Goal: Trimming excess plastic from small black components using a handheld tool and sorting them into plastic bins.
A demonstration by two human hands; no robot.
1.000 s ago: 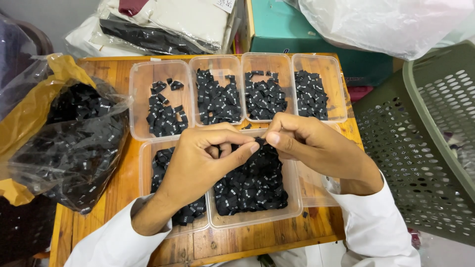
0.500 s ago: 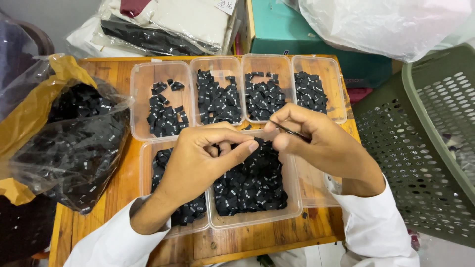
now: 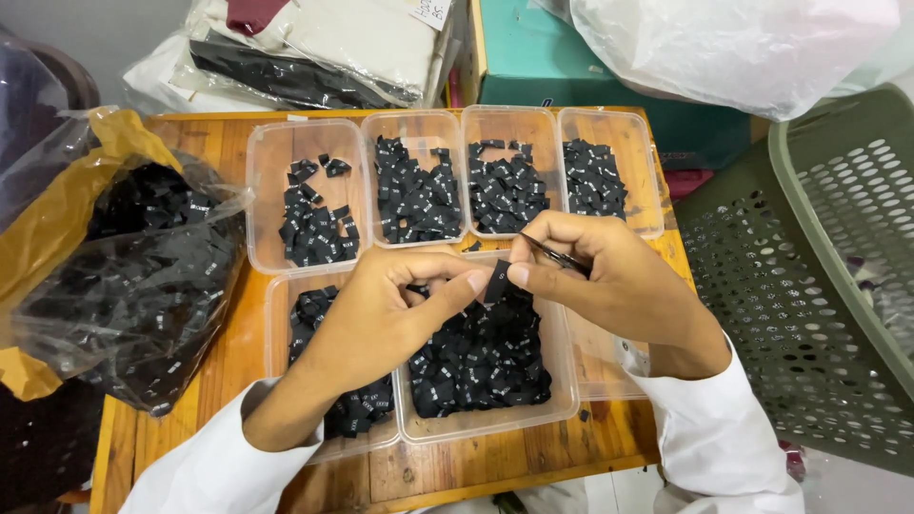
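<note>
I see both hands meeting over the near trays. My left hand [image 3: 381, 319] curls palm-down, thumb and forefinger pinched on a small black woven label [image 3: 497, 283], a flat fabric rectangle standing nearly upright between the two hands. My right hand [image 3: 609, 286] closes on the label's other edge and also grips a thin dark metal tool [image 3: 557, 255] lying across its fingers; I cannot tell what kind. Both wrists wear white sleeves.

Below sits a clear, thin-walled plastic tray [image 3: 564, 381] heaped with more black labels, and a second near tray [image 3: 278, 314] just beside it to the left. Four narrower clear tubs [image 3: 271, 157] stand side by side behind them, each partly filled. All rest on a slatted wooden table [image 3: 224, 381].

To the left, a crinkled clear bag [image 3: 143, 276] of labels with yellow lining crowds the table edge. To the right, a green perforated basket [image 3: 819, 276] stands close beside the table. Open wood shows only along the near edge.
</note>
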